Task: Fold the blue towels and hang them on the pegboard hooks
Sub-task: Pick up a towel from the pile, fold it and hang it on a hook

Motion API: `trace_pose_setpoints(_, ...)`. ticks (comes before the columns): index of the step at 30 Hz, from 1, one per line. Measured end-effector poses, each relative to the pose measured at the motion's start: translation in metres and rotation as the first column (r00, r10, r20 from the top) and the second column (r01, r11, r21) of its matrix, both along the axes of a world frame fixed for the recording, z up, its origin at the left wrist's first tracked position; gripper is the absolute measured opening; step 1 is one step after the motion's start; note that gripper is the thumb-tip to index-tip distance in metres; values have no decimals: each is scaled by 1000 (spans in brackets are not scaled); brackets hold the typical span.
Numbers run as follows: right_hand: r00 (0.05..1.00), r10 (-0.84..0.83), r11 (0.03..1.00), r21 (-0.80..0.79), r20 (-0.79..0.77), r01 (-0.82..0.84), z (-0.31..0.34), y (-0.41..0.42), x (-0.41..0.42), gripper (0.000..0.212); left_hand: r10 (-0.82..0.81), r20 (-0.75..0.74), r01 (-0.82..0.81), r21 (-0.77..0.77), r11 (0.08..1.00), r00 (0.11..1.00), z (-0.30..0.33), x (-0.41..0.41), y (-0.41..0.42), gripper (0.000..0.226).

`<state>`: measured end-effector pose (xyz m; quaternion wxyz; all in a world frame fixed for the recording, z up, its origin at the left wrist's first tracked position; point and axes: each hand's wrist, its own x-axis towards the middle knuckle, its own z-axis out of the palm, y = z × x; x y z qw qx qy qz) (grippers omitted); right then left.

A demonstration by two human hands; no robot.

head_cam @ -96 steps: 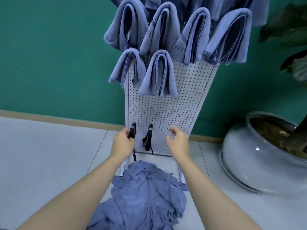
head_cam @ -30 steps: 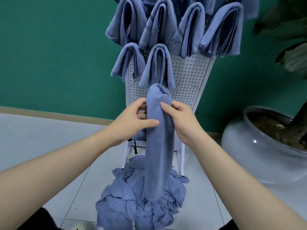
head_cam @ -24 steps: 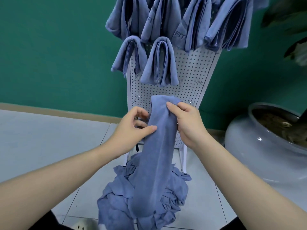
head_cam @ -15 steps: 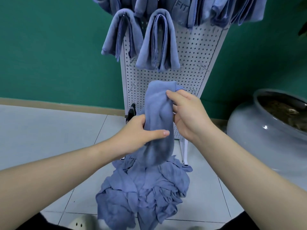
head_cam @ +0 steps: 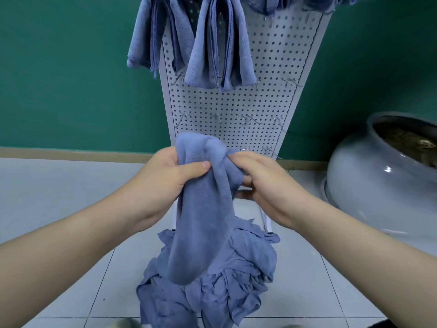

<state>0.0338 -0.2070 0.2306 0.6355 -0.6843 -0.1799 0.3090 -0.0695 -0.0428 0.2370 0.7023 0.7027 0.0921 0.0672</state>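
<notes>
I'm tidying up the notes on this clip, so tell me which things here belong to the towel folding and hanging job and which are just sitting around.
Part of the job:
- held towel, gripped by left hand and right hand
- towel pile on the floor
- pegboard with bare hooks
- hung towels

Just lying about:
- grey plant pot
- green wall
- tiled floor
</notes>
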Motion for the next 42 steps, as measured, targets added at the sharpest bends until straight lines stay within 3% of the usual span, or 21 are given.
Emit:
trace_pose_setpoints(4,999,-29,992,-121,16,31,-11,1,-3,62,22,-14,-22,-35,999,1000,-4,0,8,26)
trace_pose_setpoints(8,993,92,984,-160,67,-80,-12,-2,-4,54,100,-45,-103,-75,992,994,-4,1,11,24)
trace_pose_setpoints(13,957,171,979,-147,234,-139,-16,1,-5,49,77,-98,-85,-78,993,992,-1,2,8,23)
trace_pose_setpoints(23,984,-94,990,119,149,76,-6,-3,21,36,196,-187,-228,-172,958,963,7,6,22,25)
trace_pose_setpoints(30,962,-215,968,164,167,188,8,-22,50,44,238,-152,-272,-272,923,959,13,7,33,38)
trace_pose_setpoints(36,958,-259,953,197,125,232,16,-32,56,43,231,-174,-273,-287,918,957,9,9,37,29)
trace_pose_setpoints(42,978,-200,961,211,67,182,20,-32,48,37,122,-175,-186,-416,890,977,9,10,35,41)
